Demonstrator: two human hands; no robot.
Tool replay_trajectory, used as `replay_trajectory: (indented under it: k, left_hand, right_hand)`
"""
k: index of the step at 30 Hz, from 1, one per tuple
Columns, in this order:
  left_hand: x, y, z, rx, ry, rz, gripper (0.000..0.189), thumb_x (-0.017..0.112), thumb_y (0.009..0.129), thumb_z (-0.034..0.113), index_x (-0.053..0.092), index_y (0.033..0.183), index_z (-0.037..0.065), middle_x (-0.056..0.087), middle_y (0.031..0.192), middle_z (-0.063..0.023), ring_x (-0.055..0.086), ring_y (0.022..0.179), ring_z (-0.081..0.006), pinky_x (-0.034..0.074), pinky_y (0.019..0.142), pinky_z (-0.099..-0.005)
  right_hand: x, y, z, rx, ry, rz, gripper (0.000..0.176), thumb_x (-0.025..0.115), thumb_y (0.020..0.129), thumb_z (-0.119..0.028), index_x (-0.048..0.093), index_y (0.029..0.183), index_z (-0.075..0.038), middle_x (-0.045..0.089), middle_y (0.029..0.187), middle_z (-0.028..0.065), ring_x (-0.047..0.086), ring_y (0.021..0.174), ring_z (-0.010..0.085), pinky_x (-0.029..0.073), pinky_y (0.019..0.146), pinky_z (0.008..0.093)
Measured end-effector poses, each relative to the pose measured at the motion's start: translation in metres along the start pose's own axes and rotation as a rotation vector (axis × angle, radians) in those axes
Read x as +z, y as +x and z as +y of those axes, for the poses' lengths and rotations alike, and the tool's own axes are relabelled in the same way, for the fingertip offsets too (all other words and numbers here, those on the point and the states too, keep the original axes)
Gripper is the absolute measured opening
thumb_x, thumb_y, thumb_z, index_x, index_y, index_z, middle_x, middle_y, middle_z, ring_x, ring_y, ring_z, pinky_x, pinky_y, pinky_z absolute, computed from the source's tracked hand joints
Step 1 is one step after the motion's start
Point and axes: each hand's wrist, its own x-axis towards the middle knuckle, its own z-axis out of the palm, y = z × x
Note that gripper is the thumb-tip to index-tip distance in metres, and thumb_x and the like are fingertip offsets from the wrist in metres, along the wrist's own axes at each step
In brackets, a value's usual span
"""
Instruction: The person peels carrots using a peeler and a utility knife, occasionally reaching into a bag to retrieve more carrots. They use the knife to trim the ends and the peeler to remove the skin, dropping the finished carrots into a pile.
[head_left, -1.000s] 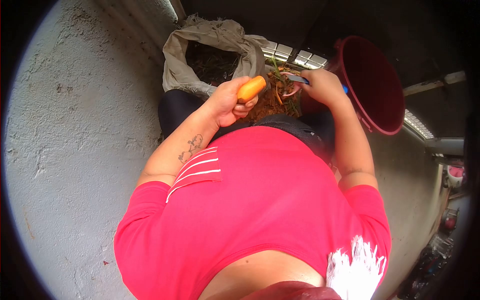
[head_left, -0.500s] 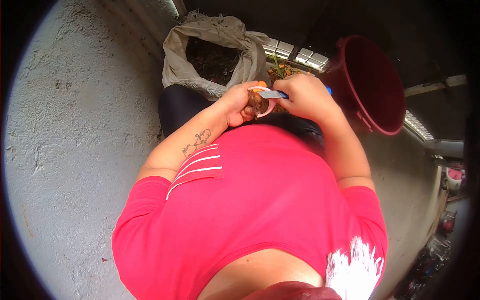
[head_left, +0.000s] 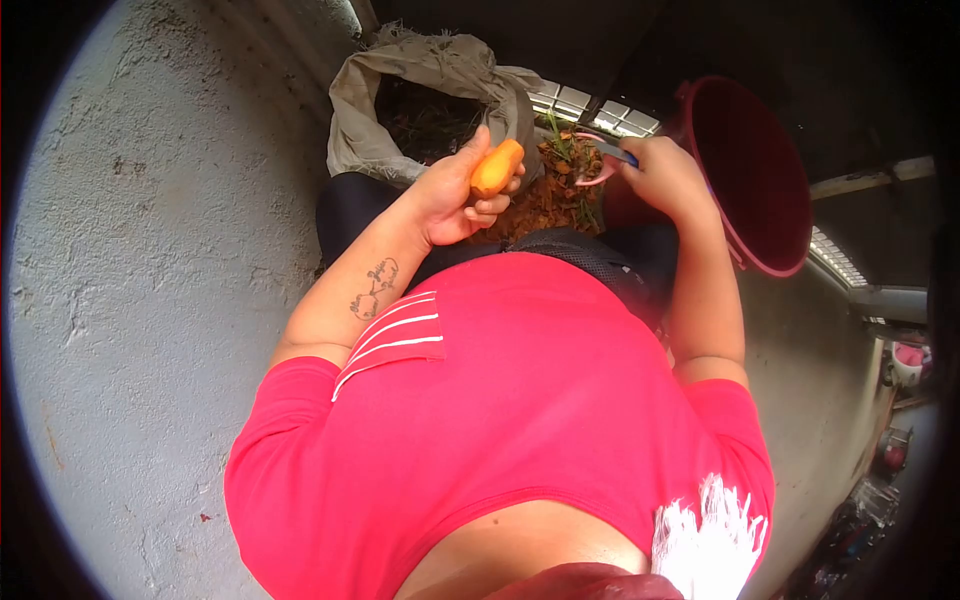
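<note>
My left hand point(head_left: 450, 195) is wrapped round a short, thick orange carrot point(head_left: 497, 168) with a peeled upper side and a flat cut end. Its underside is hidden in my palm. To the right, my right hand point(head_left: 668, 178) is closed on a knife point(head_left: 615, 152) with a blue handle and a short grey blade. A pink curved peeler point(head_left: 597, 180) sticks out of the same fist, beside the blade. Both tools are apart from the carrot. Below and between the hands lies a heap of orange and brown peelings point(head_left: 560, 205) with some green stalks.
A pale woven sack point(head_left: 350, 110), open at the top with dark plant scraps inside, stands behind my left hand. A large maroon bucket point(head_left: 755, 180) is close to my right hand. The rough grey wall point(head_left: 150, 280) runs along the left.
My hands have moved apart. My left hand has tipped the carrot upward, so its peeled orange side shows. My right hand has drawn the knife and peeler off to the right, uncovering the peelings.
</note>
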Motion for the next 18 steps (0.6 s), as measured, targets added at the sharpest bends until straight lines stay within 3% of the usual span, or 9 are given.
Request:
replay_trajectory:
  k: [3, 9, 14, 18]
  left_hand:
    - [-0.019, 0.018, -0.010, -0.088, -0.054, 0.062, 0.046, 0.038, 0.102, 0.048, 0.053, 0.104, 0.005, 0.049, 0.073, -0.0029, 0.036, 0.047, -0.0062, 0.027, 0.038, -0.0168]
    - [-0.012, 0.027, -0.021, -0.178, -0.057, 0.166, 0.043, 0.033, 0.104, 0.044, 0.057, 0.099, 0.009, 0.052, 0.068, 0.0003, 0.033, 0.044, -0.0029, 0.022, 0.035, -0.0138]
    - [-0.001, 0.007, -0.012, -0.102, 0.029, 0.125, 0.040, 0.036, 0.103, 0.042, 0.057, 0.100, 0.007, 0.053, 0.069, -0.0029, 0.031, 0.042, -0.0016, 0.021, 0.035, -0.0134]
    - [-0.005, -0.006, -0.006, -0.041, 0.201, 0.018, 0.045, 0.038, 0.103, 0.043, 0.056, 0.099, 0.002, 0.051, 0.069, -0.0048, 0.031, 0.041, -0.0030, 0.023, 0.034, -0.0144]
  right_hand:
    - [-0.006, -0.003, -0.029, -0.174, 0.153, -0.014, 0.015, 0.064, 0.079, -0.026, 0.068, 0.082, -0.012, 0.065, 0.074, 0.0146, 0.064, 0.075, 0.0367, 0.050, 0.066, 0.0468]
    - [0.001, -0.002, -0.069, -0.394, 0.086, 0.014, 0.014, 0.065, 0.079, -0.023, 0.065, 0.083, -0.010, 0.065, 0.074, 0.0108, 0.064, 0.072, 0.0342, 0.049, 0.062, 0.0461]
    - [-0.005, 0.005, -0.060, -0.471, 0.115, 0.055, 0.014, 0.066, 0.079, -0.025, 0.066, 0.082, -0.011, 0.065, 0.073, 0.0096, 0.064, 0.073, 0.0337, 0.049, 0.061, 0.0463]
    - [0.003, 0.020, -0.009, -0.203, -0.115, 0.013, 0.016, 0.065, 0.079, -0.028, 0.069, 0.084, -0.013, 0.067, 0.075, 0.0108, 0.066, 0.076, 0.0334, 0.050, 0.064, 0.0466]
